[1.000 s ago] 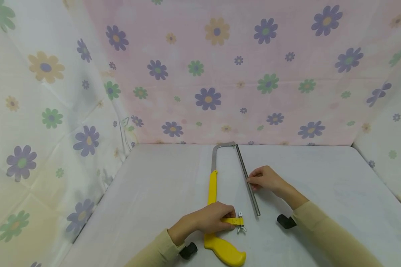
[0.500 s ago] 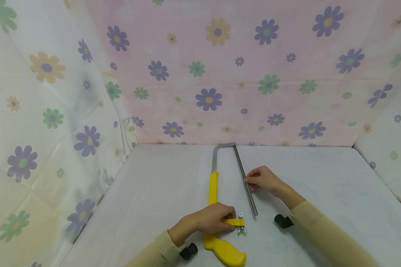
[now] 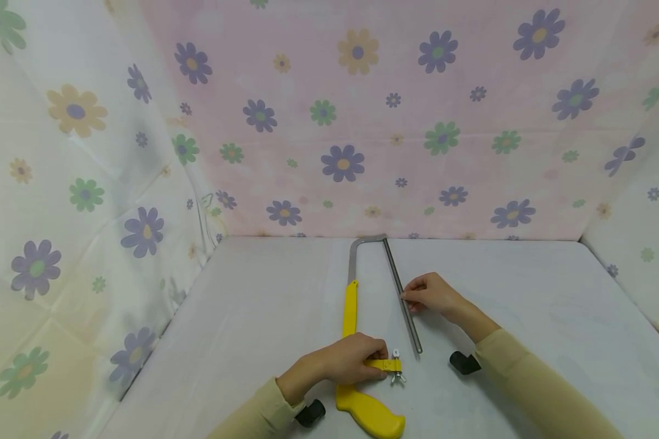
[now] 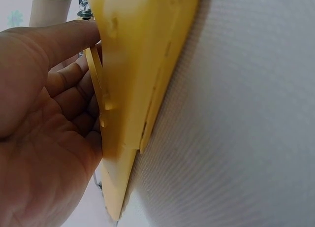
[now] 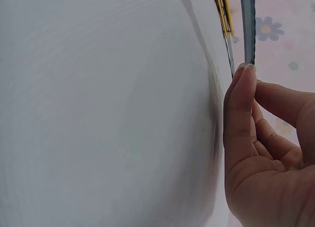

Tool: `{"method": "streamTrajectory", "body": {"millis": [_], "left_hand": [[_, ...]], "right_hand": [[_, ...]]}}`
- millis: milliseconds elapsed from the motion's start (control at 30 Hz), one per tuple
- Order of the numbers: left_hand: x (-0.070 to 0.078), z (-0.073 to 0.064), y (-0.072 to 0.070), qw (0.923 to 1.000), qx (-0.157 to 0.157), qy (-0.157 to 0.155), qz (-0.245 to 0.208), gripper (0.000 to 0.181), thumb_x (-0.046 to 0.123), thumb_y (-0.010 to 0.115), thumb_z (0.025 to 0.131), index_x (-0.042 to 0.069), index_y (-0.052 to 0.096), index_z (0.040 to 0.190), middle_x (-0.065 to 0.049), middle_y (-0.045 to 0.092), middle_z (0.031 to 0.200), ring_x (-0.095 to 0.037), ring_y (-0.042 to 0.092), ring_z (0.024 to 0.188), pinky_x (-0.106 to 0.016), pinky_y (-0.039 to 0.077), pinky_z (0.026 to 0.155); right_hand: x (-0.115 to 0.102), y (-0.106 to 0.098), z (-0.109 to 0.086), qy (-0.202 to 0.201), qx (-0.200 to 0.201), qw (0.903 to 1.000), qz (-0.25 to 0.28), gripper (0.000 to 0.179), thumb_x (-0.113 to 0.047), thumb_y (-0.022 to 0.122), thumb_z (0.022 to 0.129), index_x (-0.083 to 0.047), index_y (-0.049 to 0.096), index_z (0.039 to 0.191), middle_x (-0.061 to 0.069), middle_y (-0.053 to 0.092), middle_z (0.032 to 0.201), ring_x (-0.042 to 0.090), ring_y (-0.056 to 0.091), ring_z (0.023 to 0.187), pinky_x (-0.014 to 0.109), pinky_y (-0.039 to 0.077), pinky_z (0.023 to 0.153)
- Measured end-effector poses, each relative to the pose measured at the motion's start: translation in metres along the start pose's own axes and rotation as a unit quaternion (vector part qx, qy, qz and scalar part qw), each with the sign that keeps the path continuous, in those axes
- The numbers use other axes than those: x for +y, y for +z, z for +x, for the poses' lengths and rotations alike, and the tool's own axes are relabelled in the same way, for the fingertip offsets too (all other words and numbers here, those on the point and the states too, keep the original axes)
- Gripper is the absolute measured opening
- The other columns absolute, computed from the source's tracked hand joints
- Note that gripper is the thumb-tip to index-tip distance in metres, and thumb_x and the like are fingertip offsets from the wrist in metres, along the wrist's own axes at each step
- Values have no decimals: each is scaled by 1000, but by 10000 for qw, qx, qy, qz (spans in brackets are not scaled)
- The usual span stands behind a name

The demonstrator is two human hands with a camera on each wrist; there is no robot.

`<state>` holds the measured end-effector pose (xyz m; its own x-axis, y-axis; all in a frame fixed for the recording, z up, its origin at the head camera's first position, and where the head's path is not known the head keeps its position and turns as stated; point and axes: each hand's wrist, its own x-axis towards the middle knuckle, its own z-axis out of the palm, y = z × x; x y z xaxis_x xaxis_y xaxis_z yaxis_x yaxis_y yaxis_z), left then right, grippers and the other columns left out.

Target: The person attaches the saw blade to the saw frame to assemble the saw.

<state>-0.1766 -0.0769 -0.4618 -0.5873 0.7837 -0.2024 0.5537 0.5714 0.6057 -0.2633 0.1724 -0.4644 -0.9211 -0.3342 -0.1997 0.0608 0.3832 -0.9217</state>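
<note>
A hacksaw frame [image 3: 350,310] lies on the white table, its yellow handle [image 3: 372,416] towards me and its grey front arm [image 3: 353,262] pointing away. My left hand [image 3: 343,361] grips it just above the handle, around the short yellow arm with the wing nut [image 3: 398,378]; in the left wrist view the thumb and fingers hold the yellow metal [image 4: 130,79]. With thumb and fingertips, my right hand [image 3: 432,296] pinches a toothed hacksaw blade [image 3: 410,322] near its middle. The blade's far end meets the front arm's tip; its near end stands apart from the wing nut arm.
White cloth covers the table [image 3: 263,292]. A pink flowered curtain [image 3: 302,134] hangs right behind it, with white flowered cloth [image 3: 88,244] on the left. Black wrist straps [image 3: 310,413] show under both sleeves.
My right hand has shifted slightly left with the blade, bringing its far end onto the front arm's tip. Over the last half second almost nothing moves. The left hand stays in place.
</note>
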Motion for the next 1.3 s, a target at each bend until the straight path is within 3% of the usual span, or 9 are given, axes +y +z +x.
{"method": "streamTrajectory", "body": {"millis": [400,833,1300], "left_hand": [[3,0,-1,10000,-11,-86,-20,15,25,71,98,16,65,109,15,60,90,0,51,78,-16,46,75],[3,0,-1,10000,-13,-78,-11,14,24,72,98,16,65,107,15,59,88,0,49,76,-17,45,72],[0,0,0,10000,19,26,60,13,24,71,98,16,65,107,15,59,88,1,49,75,-16,45,70]], "right_hand": [[0,0,0,-54,-25,10000,74,23,-8,68,99,12,68,108,11,70,85,15,65,70,29,57,67],[5,0,2,154,15,9997,164,21,-7,68,98,11,69,107,9,68,84,15,64,72,29,58,68],[5,-1,-2,233,-209,9994,140,20,-6,69,97,12,69,106,12,71,82,17,67,69,33,59,67]]}}
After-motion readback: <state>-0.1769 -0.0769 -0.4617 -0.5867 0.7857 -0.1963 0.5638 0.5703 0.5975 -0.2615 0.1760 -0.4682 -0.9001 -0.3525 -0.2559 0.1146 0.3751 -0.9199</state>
